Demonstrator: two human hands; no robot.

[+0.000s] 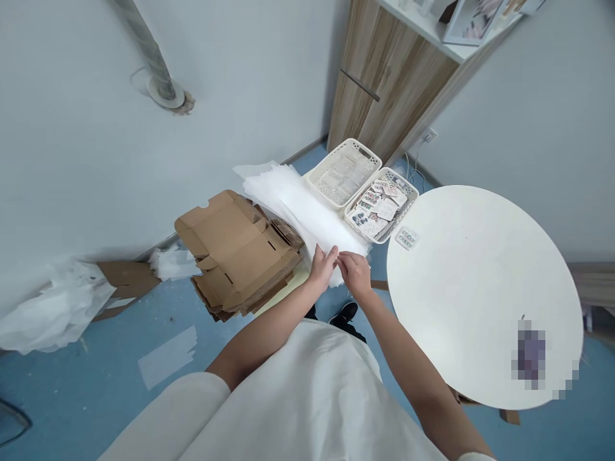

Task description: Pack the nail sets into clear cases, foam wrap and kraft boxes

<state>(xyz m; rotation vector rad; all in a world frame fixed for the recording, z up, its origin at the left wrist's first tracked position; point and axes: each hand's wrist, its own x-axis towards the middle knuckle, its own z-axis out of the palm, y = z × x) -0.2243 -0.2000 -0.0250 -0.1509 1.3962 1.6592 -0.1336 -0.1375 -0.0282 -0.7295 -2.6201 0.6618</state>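
Observation:
A pile of thin white packing sheets reaches toward me, its near end under my hands. My left hand is closed at this near edge, thumb pointing up and forward. Close beside it, my right hand pinches with thumb and forefinger, the fingertips of both hands almost touching. A white sheet edge shows between and below the hands; how much of it each hand grips is partly hidden. Left of the sheets lies a stack of flat brown cardboard boxes.
Behind the sheets stand a white basket of clear packets and another basket with printed cards. A round white table on the right bears a small clear case and a blurred purple item. White plastic lies along the left wall.

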